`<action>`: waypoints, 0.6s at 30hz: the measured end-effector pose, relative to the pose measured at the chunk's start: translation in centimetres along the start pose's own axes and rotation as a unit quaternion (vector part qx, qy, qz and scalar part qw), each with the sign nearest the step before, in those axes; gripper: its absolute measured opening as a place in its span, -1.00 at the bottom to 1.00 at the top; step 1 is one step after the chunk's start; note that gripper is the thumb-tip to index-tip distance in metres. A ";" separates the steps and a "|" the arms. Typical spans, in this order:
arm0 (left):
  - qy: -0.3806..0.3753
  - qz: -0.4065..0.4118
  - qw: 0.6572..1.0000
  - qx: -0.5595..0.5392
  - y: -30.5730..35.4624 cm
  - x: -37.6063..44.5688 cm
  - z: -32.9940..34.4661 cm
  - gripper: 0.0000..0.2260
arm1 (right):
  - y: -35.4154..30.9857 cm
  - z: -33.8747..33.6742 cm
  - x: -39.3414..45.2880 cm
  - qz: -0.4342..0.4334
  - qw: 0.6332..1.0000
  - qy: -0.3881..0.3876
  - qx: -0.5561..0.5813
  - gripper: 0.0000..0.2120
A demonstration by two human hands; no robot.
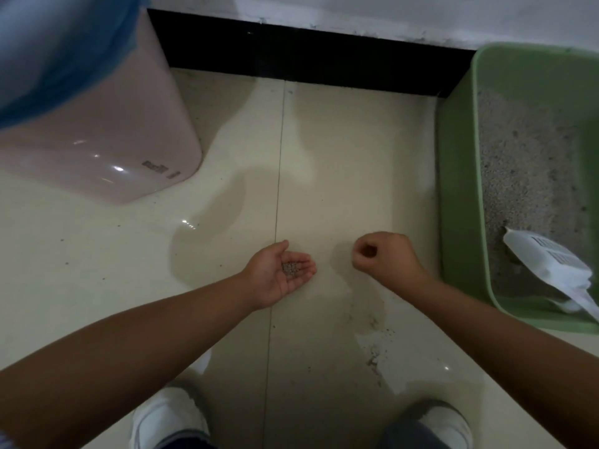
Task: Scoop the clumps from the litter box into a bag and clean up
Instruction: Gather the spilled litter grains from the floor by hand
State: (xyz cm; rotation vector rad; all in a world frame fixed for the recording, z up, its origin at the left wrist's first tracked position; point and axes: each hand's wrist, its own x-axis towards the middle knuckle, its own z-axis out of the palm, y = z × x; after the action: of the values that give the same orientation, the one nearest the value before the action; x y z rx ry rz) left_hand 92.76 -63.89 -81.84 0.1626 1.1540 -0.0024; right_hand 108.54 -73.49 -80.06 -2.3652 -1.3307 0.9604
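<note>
Left fingers (304, 265) cupped under litter grains (290, 267); right fingers (364, 252) curled.

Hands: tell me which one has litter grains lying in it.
The left hand, palm up and cupped, holds the litter grains. The right hand is curled, knuckles up.

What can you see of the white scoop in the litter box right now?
The scoop is white plastic with rows of narrow slots in its bowl. It lies tilted inside the green litter box, at the near end, its bowl resting on the grey litter and its handle leaning toward the box's near wall. Neither hand touches it; the right hand is over the floor beside the box.
</note>
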 end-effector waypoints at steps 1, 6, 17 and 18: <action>-0.002 -0.005 1.000 -0.003 -0.3 -0.1 0.2 -0.56 | -1.1 0.0 -0.4 -0.013 0.999 -0.014 0.037 -0.87; -0.015 -0.026 1.000 0.003 -1.5 -0.4 0.3 -0.42 | 0.0 0.1 -0.9 -0.063 0.998 0.000 0.018 -0.79; 0.048 0.021 0.999 0.005 -0.1 0.0 -1.1 -0.69 | 4.4 1.8 -0.8 -0.174 0.971 -0.037 -0.158 -0.70; 0.047 0.020 0.999 0.006 -0.2 0.1 -1.1 -0.69 | 4.6 2.0 -0.4 -0.158 0.972 -0.050 -0.168 -0.70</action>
State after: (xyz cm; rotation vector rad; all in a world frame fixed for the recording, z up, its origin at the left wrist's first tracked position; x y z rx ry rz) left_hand 91.82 -63.95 -82.41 0.1994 1.2437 0.0343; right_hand 110.09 -76.52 -83.72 -2.2477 -1.9749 0.8204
